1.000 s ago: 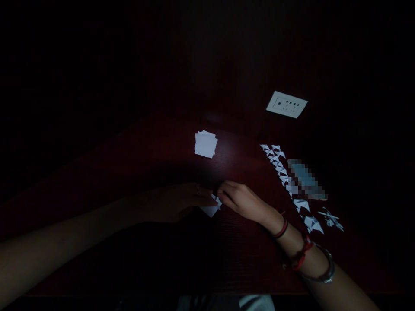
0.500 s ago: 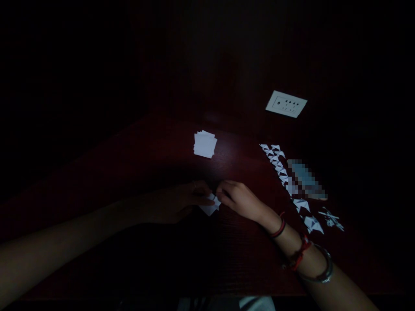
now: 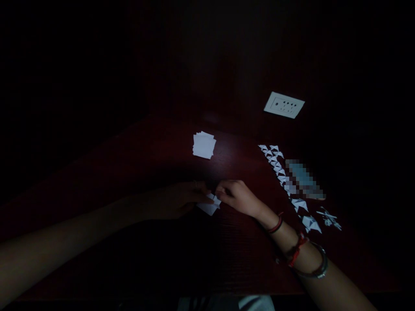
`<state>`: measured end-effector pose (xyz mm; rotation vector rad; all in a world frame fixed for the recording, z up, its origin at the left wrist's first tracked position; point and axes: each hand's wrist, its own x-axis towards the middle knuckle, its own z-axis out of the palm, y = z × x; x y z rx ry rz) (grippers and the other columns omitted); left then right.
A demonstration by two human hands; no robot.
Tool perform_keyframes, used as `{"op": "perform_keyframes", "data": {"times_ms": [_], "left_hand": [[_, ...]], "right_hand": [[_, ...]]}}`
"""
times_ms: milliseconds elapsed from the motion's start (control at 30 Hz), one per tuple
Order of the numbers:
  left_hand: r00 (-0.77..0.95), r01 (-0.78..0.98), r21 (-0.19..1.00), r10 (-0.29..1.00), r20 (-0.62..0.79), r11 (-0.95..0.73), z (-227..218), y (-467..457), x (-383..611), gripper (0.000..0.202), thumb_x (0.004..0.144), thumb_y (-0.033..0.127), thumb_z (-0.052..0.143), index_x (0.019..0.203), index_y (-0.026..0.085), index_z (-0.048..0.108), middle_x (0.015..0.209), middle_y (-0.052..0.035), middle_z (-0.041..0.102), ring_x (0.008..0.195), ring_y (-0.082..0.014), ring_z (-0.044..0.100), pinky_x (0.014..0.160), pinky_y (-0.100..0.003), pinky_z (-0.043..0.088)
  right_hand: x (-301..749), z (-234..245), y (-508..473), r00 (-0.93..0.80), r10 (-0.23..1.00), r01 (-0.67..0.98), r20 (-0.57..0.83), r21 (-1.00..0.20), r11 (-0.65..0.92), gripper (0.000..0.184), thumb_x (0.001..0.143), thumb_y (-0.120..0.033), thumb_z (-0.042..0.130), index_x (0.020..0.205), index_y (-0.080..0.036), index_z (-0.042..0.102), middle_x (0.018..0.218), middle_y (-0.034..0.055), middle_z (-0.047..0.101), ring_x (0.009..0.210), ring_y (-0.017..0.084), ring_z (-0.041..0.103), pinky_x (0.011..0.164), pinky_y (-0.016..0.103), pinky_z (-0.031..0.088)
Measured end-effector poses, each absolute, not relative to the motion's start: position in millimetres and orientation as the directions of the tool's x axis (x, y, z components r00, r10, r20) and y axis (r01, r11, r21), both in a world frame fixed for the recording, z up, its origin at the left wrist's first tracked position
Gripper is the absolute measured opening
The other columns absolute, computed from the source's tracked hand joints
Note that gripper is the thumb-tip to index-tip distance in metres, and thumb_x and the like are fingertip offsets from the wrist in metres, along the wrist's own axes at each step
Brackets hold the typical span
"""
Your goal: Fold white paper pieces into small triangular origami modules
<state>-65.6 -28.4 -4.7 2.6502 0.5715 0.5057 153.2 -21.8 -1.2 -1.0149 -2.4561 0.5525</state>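
In the head view, we see a small white paper piece [image 3: 209, 210] on the dark table [image 3: 155, 147], between and partly under the two hands. The left hand [image 3: 183, 199] lies low with its fingers stretched over the paper's upper left, probably to keep it flat and steady; we cannot tell whether they pinch it. The right hand [image 3: 239, 197] has its fingers curled narrowly at the far right edge, seemingly for fine control, though whether they close on a corner is hidden from us. We judge that the loose stack of sheets [image 3: 203, 147] sits just beyond for easy reach, and the folded pieces [image 3: 275, 166] run down the right side to stay out of the way. The sheets look thin, matt and roughly square; the folded pieces are creased and sharp-pointed. The tabletop is reddish, faintly grained and slightly glossy, beneath a flat white socket plate [image 3: 284, 105].
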Motion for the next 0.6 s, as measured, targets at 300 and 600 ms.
{"op": "perform_keyframes", "data": {"times_ms": [300, 600], "left_hand": [[0.852, 0.320, 0.407, 0.448, 0.272, -0.856, -5.9, -23.3, -65.1, 0.047, 0.076, 0.000, 0.038, 0.112, 0.027, 0.053, 0.105, -0.0032, 0.051, 0.093, -0.0137, 0.051, 0.080, -0.025, 0.042], [0.850, 0.323, 0.376, 0.441, 0.287, -0.868, -4.4, -24.0, -68.0, 0.045, 0.078, 0.000, 0.039, 0.112, 0.026, 0.053, 0.112, -0.0038, 0.050, 0.099, -0.0142, 0.051, 0.083, -0.025, 0.041]], "right_hand": [[156.4, -2.8, -23.4, -0.599, 0.759, 0.549, 0.255, -0.560, 0.621, 0.007, 0.077, -0.015, 0.050, 0.076, -0.014, 0.057, 0.062, -0.0030, 0.049, 0.055, 0.007, 0.044, 0.052, 0.018, 0.033], [173.5, 14.2, -41.7, -0.789, 0.575, 0.519, 0.216, -0.269, 0.812, 0.027, 0.084, -0.014, 0.042, 0.103, -0.022, 0.059, 0.090, 0.0039, 0.054, 0.074, 0.010, 0.052, 0.066, 0.022, 0.042]]}}
